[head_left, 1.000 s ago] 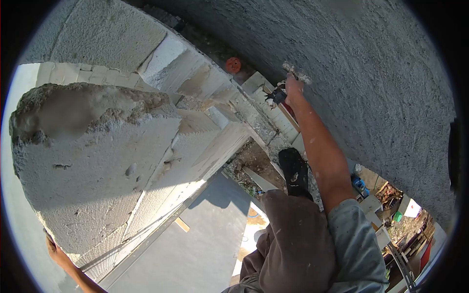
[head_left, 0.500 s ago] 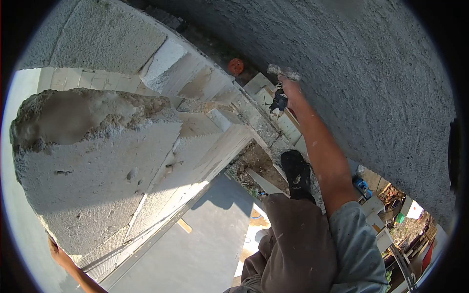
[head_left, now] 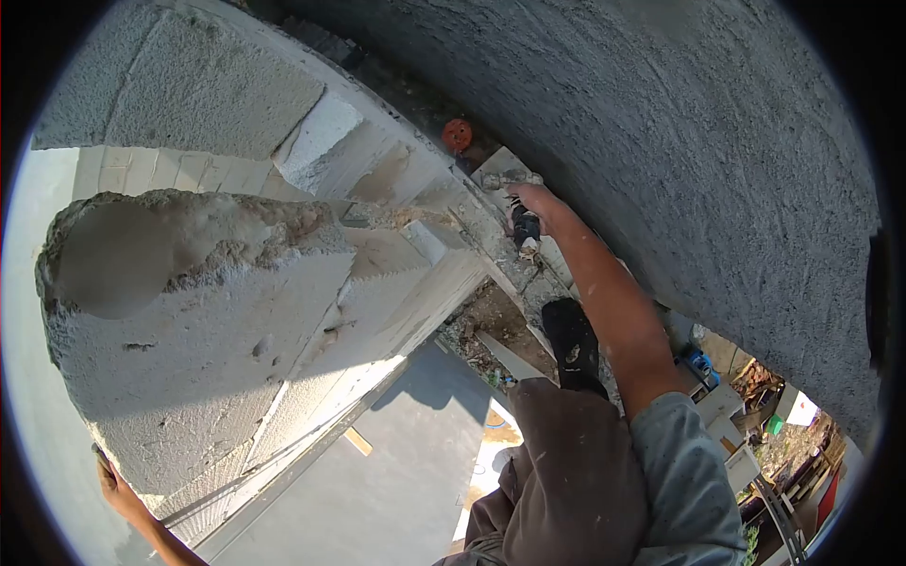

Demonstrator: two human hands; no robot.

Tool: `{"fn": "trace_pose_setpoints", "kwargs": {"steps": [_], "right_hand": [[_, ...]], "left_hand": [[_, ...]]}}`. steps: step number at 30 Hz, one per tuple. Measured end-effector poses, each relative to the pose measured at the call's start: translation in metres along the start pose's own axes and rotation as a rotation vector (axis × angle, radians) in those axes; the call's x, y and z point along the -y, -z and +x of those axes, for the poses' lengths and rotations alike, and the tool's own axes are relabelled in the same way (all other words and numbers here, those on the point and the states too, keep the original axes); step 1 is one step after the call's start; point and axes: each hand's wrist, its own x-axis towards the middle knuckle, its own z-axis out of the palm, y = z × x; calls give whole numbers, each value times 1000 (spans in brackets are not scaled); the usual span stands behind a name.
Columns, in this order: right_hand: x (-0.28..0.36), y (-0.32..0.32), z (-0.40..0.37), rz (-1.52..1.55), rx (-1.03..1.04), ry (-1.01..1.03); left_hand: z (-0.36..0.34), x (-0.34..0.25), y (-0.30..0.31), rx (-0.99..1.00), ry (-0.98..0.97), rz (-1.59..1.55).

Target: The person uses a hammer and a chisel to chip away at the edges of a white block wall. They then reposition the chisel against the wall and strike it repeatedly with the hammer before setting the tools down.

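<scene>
My left hand [head_left: 118,491] is at the lower left, its partly hidden fingers closed round the outer edge of a large pale block wall [head_left: 189,349] with a rough, broken top. My right hand [head_left: 540,203] is closed round a dusty tool. The tool's whitish, crusted head [head_left: 510,179] sticks out past my fingers, and a black part [head_left: 525,226] hangs beside them, above a narrow ledge [head_left: 510,253]. Much of its handle is hidden. A black shoe [head_left: 571,344] stands on the ledge below my right hand.
A rough grey wall [head_left: 698,160] rises along the right. An orange round object [head_left: 457,135] lies in the dark gap beyond the ledge. Far below are a grey surface [head_left: 396,472], a small wooden piece [head_left: 358,441] and scattered debris [head_left: 764,387].
My right hand and the tool have come down and left, closer to the ledge. The view has shifted slightly; my left hand stays at the block's edge.
</scene>
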Motion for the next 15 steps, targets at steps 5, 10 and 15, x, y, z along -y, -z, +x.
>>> {"fn": "trace_pose_setpoints", "kwargs": {"steps": [5, 10, 15], "right_hand": [[33, 19, -4, 470, -319, 296], [-11, 15, 100, -115, -686, 319], [-15, 11, 41, -328, -70, 26]], "left_hand": [[4, 28, 1, 33, -9, -132], [-2, 2, -7, -40, -3, -87], [-3, -15, -4, -17, 12, -92]]}}
